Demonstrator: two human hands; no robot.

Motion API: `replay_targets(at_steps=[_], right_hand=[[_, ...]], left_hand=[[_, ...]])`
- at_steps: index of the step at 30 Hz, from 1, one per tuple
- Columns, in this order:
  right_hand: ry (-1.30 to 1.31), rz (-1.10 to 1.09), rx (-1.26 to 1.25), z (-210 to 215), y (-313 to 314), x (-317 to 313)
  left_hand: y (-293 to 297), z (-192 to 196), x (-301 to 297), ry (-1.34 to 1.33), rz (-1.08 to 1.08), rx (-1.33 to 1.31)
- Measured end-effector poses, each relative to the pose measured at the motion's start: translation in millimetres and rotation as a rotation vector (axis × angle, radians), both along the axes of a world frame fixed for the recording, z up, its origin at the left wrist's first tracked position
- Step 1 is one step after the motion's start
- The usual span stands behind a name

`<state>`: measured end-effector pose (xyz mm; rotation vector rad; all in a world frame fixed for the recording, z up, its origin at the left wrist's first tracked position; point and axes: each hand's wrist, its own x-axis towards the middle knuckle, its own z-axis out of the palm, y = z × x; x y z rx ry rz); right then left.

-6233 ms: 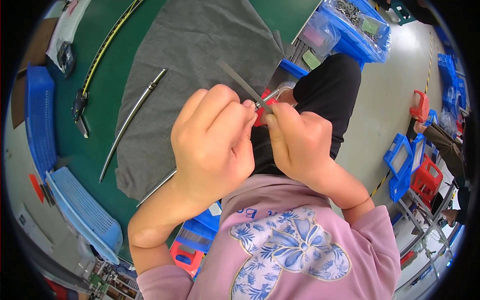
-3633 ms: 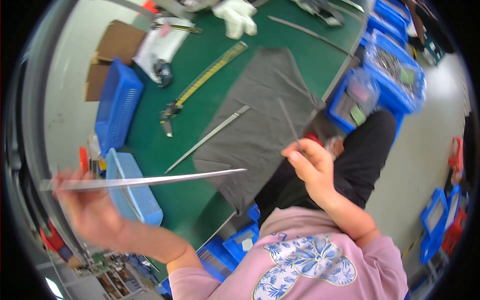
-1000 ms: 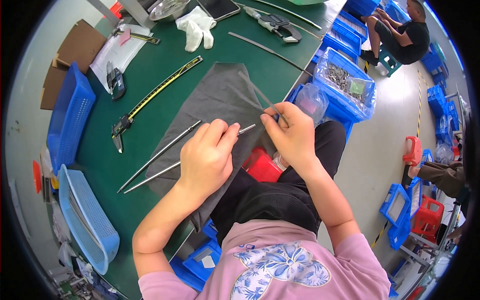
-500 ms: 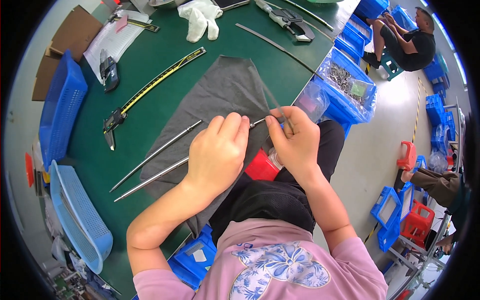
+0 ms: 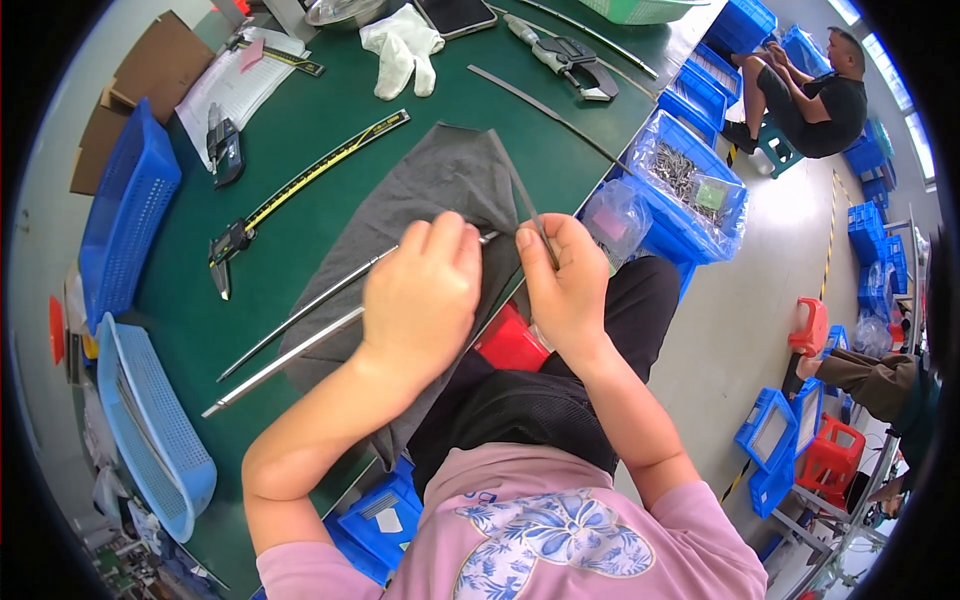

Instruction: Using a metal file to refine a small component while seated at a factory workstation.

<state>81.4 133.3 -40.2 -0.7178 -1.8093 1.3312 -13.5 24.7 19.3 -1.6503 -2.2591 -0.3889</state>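
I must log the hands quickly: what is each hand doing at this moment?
Left hand: fingers curled, closed on the end of a long metal strip lying over the grey cloth.
Right hand: closed, pinching a thin dark strip.

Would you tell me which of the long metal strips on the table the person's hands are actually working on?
The thin strip rising from the right hand over the grey cloth; the two long strips lie flat left of the left hand.

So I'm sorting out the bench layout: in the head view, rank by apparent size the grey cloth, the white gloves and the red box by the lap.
1. grey cloth
2. white gloves
3. red box, partly hidden, so its place below the gloves is unsure.
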Motion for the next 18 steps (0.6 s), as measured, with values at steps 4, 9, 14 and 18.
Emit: replay_targets(at_steps=[4,9,14,18], right_hand=[[0.003,0.034,-0.066,4.4,-1.2,1.7],[-0.019,0.04,0.11,11.4,-9.4,-5.2],[-0.189,0.043,0.241,27.4,-2.9,-6.4],[-0.291,0.025,0.407,34.7,1.8,-12.5]], left_hand=[[1.8,-2.0,-2.8,0.079,0.079,-0.011],[10.2,-20.8,10.6,0.078,0.027,0.07],[7.6,-21.2,5.7,0.047,-0.009,0.158],[7.6,-24.6,3.7,0.072,-0.034,0.168]])
